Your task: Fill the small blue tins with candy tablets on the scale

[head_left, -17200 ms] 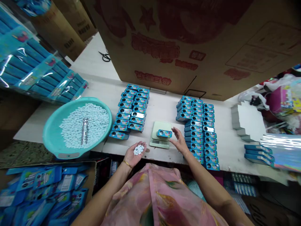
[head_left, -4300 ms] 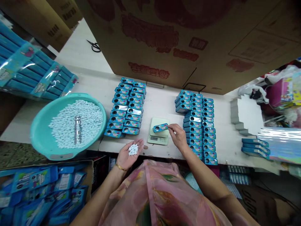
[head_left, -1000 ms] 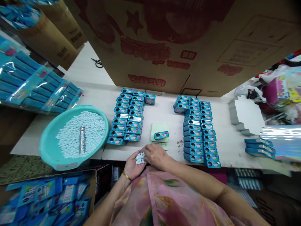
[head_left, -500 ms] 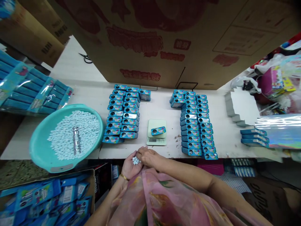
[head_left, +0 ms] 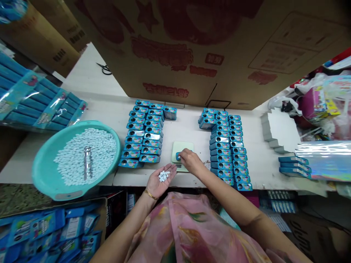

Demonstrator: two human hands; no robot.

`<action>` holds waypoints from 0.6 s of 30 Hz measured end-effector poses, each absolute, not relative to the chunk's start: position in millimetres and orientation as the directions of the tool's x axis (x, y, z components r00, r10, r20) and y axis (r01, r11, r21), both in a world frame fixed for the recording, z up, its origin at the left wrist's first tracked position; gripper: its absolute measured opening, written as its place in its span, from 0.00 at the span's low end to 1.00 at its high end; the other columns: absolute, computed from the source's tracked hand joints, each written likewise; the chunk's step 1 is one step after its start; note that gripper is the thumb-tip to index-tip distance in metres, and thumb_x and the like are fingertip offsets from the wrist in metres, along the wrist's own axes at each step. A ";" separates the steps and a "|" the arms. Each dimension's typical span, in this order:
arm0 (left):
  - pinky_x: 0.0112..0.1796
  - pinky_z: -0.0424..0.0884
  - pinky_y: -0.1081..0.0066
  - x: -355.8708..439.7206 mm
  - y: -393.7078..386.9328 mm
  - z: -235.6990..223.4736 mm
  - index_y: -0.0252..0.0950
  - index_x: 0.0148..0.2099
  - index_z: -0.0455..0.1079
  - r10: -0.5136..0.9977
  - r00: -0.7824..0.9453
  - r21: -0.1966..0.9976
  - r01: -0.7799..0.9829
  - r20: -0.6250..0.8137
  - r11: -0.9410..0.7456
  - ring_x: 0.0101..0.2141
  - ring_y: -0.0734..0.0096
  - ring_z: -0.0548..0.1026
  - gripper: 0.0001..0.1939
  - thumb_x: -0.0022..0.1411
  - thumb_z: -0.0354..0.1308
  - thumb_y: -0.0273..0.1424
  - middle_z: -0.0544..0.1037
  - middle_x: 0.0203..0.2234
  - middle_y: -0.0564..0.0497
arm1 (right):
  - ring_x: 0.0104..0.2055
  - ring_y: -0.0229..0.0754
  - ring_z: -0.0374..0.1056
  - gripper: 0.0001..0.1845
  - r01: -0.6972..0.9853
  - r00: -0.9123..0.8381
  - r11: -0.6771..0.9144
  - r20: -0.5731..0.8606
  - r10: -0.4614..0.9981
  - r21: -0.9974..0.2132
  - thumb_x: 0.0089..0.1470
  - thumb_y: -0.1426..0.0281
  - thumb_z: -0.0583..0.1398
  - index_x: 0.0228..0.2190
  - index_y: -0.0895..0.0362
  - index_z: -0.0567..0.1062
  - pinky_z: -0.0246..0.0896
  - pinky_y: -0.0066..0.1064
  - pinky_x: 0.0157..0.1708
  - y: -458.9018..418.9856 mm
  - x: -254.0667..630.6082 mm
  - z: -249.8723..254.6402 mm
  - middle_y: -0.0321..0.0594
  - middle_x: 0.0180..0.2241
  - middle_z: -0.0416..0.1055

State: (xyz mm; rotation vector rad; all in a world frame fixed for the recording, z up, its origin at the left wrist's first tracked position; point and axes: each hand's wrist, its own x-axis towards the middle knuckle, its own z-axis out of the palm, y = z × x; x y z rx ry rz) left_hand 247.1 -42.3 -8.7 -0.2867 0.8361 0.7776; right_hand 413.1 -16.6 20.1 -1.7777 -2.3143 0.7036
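My left hand (head_left: 160, 181) lies palm up at the table edge, cupping a small pile of white, pill-shaped candies (head_left: 163, 176). Over the pale green digital scale (head_left: 182, 147), my right hand (head_left: 190, 160) has its fingertips pinched at the opening of a small blue box (head_left: 177, 155). A white candy seems to show at those fingertips. The hand covers most of this box and part of the scale. To the left stands a turquoise basin (head_left: 41, 168) heaped with the same candies, and a metal scoop (head_left: 87, 164) rests on them.
Upright blue boxes stand in rows left (head_left: 149, 149) and right (head_left: 221, 151) of the scale. A large cardboard carton (head_left: 192, 54) rises behind. Scissors (head_left: 105, 68) lie at the back left. Stacked blue boxes (head_left: 294, 166) sit at right; an open carton of blue packaging (head_left: 55, 230) is below left.
My hands have come apart. The right one moved up and forward from the left palm to the box on the scale. My left hand opened flatter, showing more candies, and shifted slightly.
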 end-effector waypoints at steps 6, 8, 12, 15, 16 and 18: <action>0.40 0.69 0.64 240.5 -52.6 -11.6 0.25 0.37 0.68 0.489 0.401 0.051 -0.731 -0.774 0.681 0.43 0.59 0.69 0.11 0.54 0.46 0.23 0.74 0.35 0.38 | 0.37 0.38 0.62 0.10 0.918 -0.287 0.213 -0.190 0.939 -0.333 0.53 0.74 0.49 0.35 0.57 0.68 0.55 0.25 0.34 -13.9 413.5 19.5 0.40 0.33 0.64; 0.41 0.69 0.64 238.8 -54.9 -10.4 0.25 0.36 0.68 0.486 0.408 0.046 -0.728 -0.772 0.684 0.43 0.60 0.69 0.11 0.54 0.46 0.23 0.74 0.35 0.38 | 0.37 0.37 0.62 0.10 0.903 -0.298 0.227 -0.152 0.942 -0.364 0.53 0.73 0.49 0.37 0.56 0.67 0.56 0.25 0.35 -17.9 412.6 18.4 0.40 0.35 0.64; 0.41 0.68 0.65 236.2 -56.4 -8.9 0.25 0.37 0.68 0.480 0.427 0.034 -0.719 -0.766 0.694 0.43 0.60 0.68 0.12 0.55 0.45 0.23 0.73 0.37 0.39 | 0.39 0.38 0.61 0.13 0.879 -0.323 0.280 -0.051 0.945 -0.386 0.54 0.75 0.49 0.40 0.56 0.66 0.57 0.26 0.36 -25.5 414.4 12.5 0.41 0.39 0.64; 0.41 0.68 0.65 235.4 -56.5 -11.2 0.25 0.38 0.68 0.470 0.426 0.023 -0.721 -0.773 0.692 0.44 0.61 0.68 0.12 0.54 0.45 0.23 0.73 0.37 0.38 | 0.40 0.40 0.59 0.14 0.896 -0.302 0.295 0.033 0.953 -0.333 0.53 0.78 0.48 0.40 0.58 0.67 0.57 0.30 0.37 -31.2 416.5 7.8 0.44 0.41 0.64; 0.42 0.68 0.65 235.1 -56.6 -12.6 0.25 0.38 0.67 0.470 0.426 0.021 -0.723 -0.773 0.690 0.44 0.61 0.68 0.12 0.54 0.45 0.23 0.73 0.37 0.38 | 0.40 0.41 0.59 0.14 0.896 -0.294 0.298 0.063 0.954 -0.330 0.53 0.78 0.48 0.40 0.58 0.67 0.57 0.31 0.38 -34.3 415.6 7.0 0.44 0.41 0.64; 0.42 0.67 0.64 234.0 -57.5 -15.5 0.25 0.40 0.67 0.478 0.436 0.019 -0.723 -0.762 0.691 0.43 0.61 0.69 0.13 0.55 0.45 0.23 0.73 0.37 0.38 | 0.40 0.41 0.58 0.13 0.868 -0.322 0.338 0.108 0.941 -0.363 0.53 0.77 0.48 0.39 0.59 0.67 0.56 0.32 0.40 -43.7 408.4 6.4 0.44 0.39 0.64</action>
